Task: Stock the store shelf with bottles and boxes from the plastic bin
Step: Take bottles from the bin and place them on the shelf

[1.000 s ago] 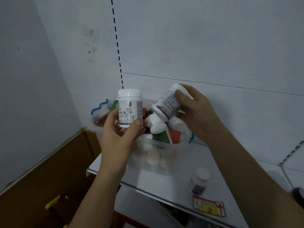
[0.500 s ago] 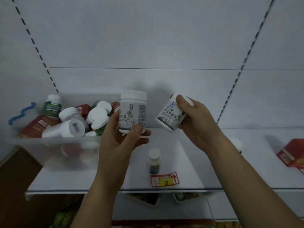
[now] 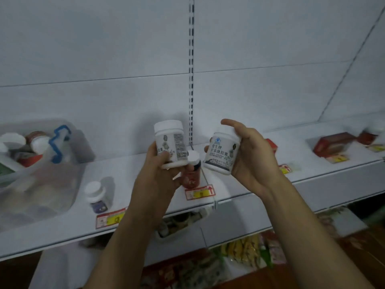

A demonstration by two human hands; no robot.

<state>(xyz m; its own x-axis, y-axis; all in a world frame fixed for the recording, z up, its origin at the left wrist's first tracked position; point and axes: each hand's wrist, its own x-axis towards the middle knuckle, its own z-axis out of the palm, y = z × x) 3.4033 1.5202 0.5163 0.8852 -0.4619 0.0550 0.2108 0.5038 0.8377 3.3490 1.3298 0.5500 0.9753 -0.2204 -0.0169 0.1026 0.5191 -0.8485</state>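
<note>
We stand in a shop aisle: a white metal store shelf (image 3: 129, 172) with a slotted upright (image 3: 191, 59) in its back panel, red-and-yellow price tags (image 3: 200, 191) along its edge, boxed goods (image 3: 331, 143) spaced above them, and packaged wares on the tier below.

Right bottle (image 3: 221, 156): "甘泰康胶囊"

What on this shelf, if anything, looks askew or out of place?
Nothing is spilled or damaged. The bin sits on the shelf with its bottles jumbled. The right hand holds its bottle tilted; the left bottle is upright.
</note>
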